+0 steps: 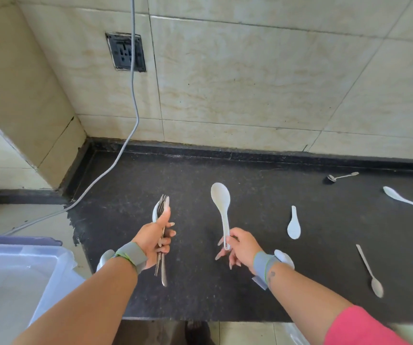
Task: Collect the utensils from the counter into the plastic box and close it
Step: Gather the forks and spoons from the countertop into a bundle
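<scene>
Utensils are what this is about, and right now the big white plastic rice paddle (221, 207) is up off the black speckled stone counter (262, 282), pinched at the very tip of its handle by the right hand (240, 247), thumb and forefinger closed, the other fingers splayed loose. It looks light, stiff and smooth, so that end pinch should hold, though the broad round head could swing; a grip further up the handle would steady it.

Over on the left, the left hand (154, 241) is wrapped tight round a bundle of steel forks and spoons (162, 235), with something white tucked in. Heavier, slick metal, handles poking out below the fist. Those could slide against each other.

Waiting on the counter: a short white ceramic-looking soup spoon (294, 224) just right of the paddle, probably breakable; a slim steel teaspoon (370, 271) near right; a long white plastic spoon (401, 196) far right; a small steel spoon (341, 176) by the back edge.

The clear plastic box (13, 277) sits open at near left, off the counter's end.
</scene>
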`<act>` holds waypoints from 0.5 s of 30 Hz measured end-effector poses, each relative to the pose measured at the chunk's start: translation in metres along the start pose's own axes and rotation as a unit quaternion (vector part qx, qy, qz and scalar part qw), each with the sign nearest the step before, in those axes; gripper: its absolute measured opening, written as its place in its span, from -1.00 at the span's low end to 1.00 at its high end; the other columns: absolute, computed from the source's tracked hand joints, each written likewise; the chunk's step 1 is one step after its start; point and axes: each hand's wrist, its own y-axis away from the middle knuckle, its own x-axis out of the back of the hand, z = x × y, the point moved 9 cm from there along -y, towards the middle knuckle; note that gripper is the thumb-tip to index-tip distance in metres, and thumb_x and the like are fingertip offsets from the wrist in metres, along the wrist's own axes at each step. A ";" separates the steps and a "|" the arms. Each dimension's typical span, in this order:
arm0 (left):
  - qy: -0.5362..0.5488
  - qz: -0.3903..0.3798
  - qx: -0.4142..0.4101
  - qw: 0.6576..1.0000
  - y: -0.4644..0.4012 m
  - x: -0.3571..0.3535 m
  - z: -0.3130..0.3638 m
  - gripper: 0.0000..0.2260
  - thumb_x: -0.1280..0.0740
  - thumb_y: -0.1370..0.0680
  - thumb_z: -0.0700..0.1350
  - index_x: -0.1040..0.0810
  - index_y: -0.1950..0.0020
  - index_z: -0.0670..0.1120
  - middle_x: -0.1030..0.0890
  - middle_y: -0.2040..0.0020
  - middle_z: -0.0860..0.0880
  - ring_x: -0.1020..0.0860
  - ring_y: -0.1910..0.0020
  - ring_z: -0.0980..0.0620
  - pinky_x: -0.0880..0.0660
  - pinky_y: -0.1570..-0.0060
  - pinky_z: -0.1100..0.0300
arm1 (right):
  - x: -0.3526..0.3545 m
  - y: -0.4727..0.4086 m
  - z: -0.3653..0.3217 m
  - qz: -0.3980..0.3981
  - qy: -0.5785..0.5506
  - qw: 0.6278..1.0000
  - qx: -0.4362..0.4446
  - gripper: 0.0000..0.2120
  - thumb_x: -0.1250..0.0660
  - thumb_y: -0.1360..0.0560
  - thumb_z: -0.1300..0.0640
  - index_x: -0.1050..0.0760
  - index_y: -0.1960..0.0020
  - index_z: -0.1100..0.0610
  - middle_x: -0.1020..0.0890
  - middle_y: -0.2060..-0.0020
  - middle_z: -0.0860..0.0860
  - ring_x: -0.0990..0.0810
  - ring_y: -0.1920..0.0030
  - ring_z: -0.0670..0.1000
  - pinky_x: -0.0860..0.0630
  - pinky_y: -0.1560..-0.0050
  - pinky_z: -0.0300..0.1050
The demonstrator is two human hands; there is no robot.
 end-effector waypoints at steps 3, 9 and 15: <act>-0.014 -0.038 -0.001 0.999 0.002 -0.031 0.003 -0.33 -0.34 -0.08 0.44 -0.42 0.15 -0.09 -0.52 0.34 -0.03 -0.23 0.63 0.16 -0.13 0.65 0.35 | -0.021 0.035 -0.028 -0.035 -0.128 0.991 0.028 -0.74 -0.06 -0.60 0.29 -0.42 0.21 0.19 -0.61 0.51 0.11 -0.40 0.72 -0.04 -0.18 0.70 -0.33; -0.046 -0.127 0.010 0.991 0.006 -0.096 -0.004 -0.43 -0.45 -0.22 0.30 -0.47 0.07 -0.12 -0.60 0.42 -0.03 -0.26 0.56 0.09 -0.21 0.49 0.26 | -0.027 0.071 -0.041 -0.004 -0.145 0.988 0.050 -0.75 -0.14 -0.60 0.23 -0.39 0.25 0.15 -0.54 0.57 0.02 -0.38 0.71 -0.07 -0.21 0.69 -0.28; -0.028 -0.128 0.010 0.991 -0.005 -0.146 -0.013 -0.77 -0.39 -0.46 0.05 -0.45 0.13 -0.07 -0.59 0.48 -0.05 -0.29 0.46 0.04 -0.21 0.45 0.22 | 0.002 0.069 -0.014 0.055 -0.097 0.993 0.040 -0.79 -0.18 -0.58 0.07 -0.36 0.23 0.07 -0.63 0.36 0.16 -0.49 0.61 -0.04 -0.33 0.63 -0.26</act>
